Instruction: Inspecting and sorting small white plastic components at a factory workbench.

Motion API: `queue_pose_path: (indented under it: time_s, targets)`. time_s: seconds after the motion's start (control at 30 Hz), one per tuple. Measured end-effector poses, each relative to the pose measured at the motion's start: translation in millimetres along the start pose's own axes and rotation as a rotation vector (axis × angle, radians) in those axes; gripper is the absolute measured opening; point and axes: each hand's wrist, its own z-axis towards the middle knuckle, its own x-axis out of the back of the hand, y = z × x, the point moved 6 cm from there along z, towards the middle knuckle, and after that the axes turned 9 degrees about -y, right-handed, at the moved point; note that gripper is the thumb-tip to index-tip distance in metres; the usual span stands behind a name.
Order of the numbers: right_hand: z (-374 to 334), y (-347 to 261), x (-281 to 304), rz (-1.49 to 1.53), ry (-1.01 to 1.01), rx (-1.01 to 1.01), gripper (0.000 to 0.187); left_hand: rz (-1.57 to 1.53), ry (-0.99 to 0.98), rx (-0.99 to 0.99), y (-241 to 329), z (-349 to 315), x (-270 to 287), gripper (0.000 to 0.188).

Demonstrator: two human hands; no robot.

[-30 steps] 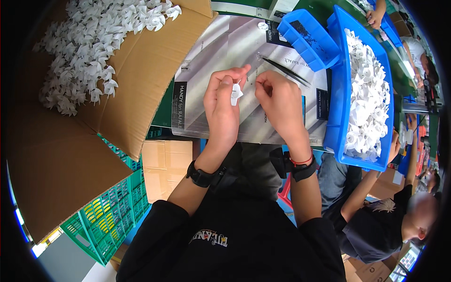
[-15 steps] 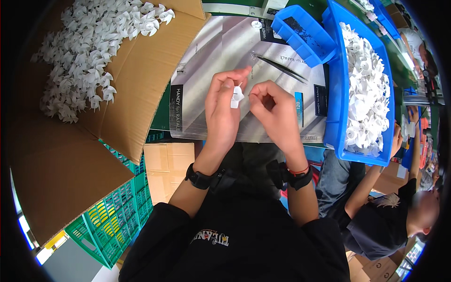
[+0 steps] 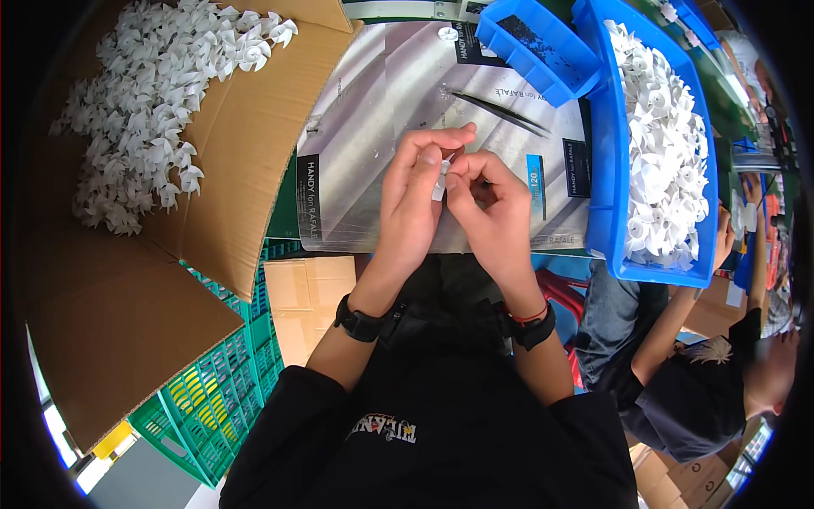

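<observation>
My left hand point(image 3: 413, 182) is closed on a small white plastic piece with curved blades point(image 3: 440, 188), held between thumb and fingers over the table. Against that piece's right side, my right hand point(image 3: 487, 191) has thumb and forefinger pinched together. Whatever lies in that pinch is hidden, and fingers cover most of the white piece. Beyond my hands, black tweezers point(image 3: 500, 114) lie on the table sheet point(image 3: 356, 119).
On the right stands a blue bin point(image 3: 606, 170) of white bladed pieces point(image 3: 666, 153). A smaller blue tray point(image 3: 560, 81) holds tiny black parts. At left, an open cardboard box point(image 3: 254, 127) contains more white pieces, above a green crate point(image 3: 203, 407). A co-worker point(image 3: 687, 399) sits at right.
My right hand has moved left until its fingertips meet the white piece in my left hand. The two hands were apart before. The whole view has shifted slightly.
</observation>
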Motion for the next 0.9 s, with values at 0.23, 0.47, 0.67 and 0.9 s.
queue_pose_path:
  time_s: [0.23, 0.47, 0.67, 0.9]
  targets:
    - [-3.1, -1.4, 2.0, -0.045, 0.061, 0.041, 0.006, 0.1, -0.033, -0.044, -0.8, -0.1, 1.1, 0.024]
    - [-3.0, -18.6, 19.6, -0.256, -0.018, 0.11, 0.008, 0.19, -0.207, 0.023, 0.6, 0.3, -11.4, 0.039]
    - [-2.4, -20.1, 39.2, 0.257, -0.044, 0.102, 0.013, -0.106, -0.072, 0.004, 1.8, -0.1, -19.6, 0.051]
    - [-10.3, -16.8, 40.4, 0.271, 0.058, 0.057, 0.015, 0.136, -0.148, 0.002, -2.3, -2.9, -7.8, 0.037]
